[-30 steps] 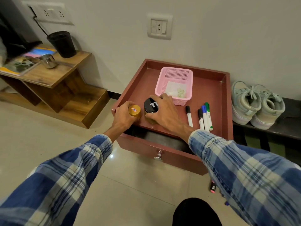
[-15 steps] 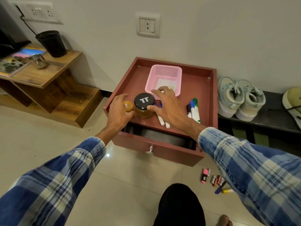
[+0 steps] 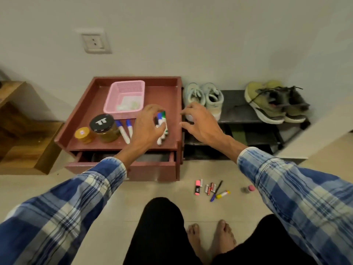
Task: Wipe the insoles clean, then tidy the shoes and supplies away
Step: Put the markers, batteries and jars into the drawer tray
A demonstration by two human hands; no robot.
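**Table** point(image 3: 162, 92): red-brown, raised rim. Its drawer point(image 3: 149, 171), at 6 o'clock, stands part open. We cannot make out the shadowed contents.

**Pink basket** point(image 3: 124, 96): at the table's 12 o'clock. It holds pale scraps, too blurred for us to identify.

**Black-lidded jar** point(image 3: 104, 125) and **small yellow-capped jar** point(image 3: 84, 134): side by side at the table's 8 o'clock.

**Two blue-capped markers** point(image 3: 122, 131): lying just beside the larger jar, at its 3 o'clock.

**Left hand** point(image 3: 146, 129): fingers curled round a bundle of markers point(image 3: 161, 120) at the table's 4 o'clock. We see blue, green and black caps. The fingers hide the count.

**Right hand** point(image 3: 200, 121): fingers spread, holding nothing, above the table's right rim. It covers the toe of the nearer pale shoe. We cannot tell whether it touches rim or shoe.

**Pale shoes** point(image 3: 207, 96): a pair on the shoe rack point(image 3: 238, 111), at the table's 3 o'clock. We cannot read their interiors.

**Olive shoes** point(image 3: 267, 104): farther along the rack, with dark laces trailing. They overlap and are blurred.

**Floor** point(image 3: 133, 199): at the table's 5 o'clock lie a pink highlighter point(image 3: 198, 187), batteries point(image 3: 209, 188) and a pen point(image 3: 216, 191). Two specks beyond them are too small for us to name.
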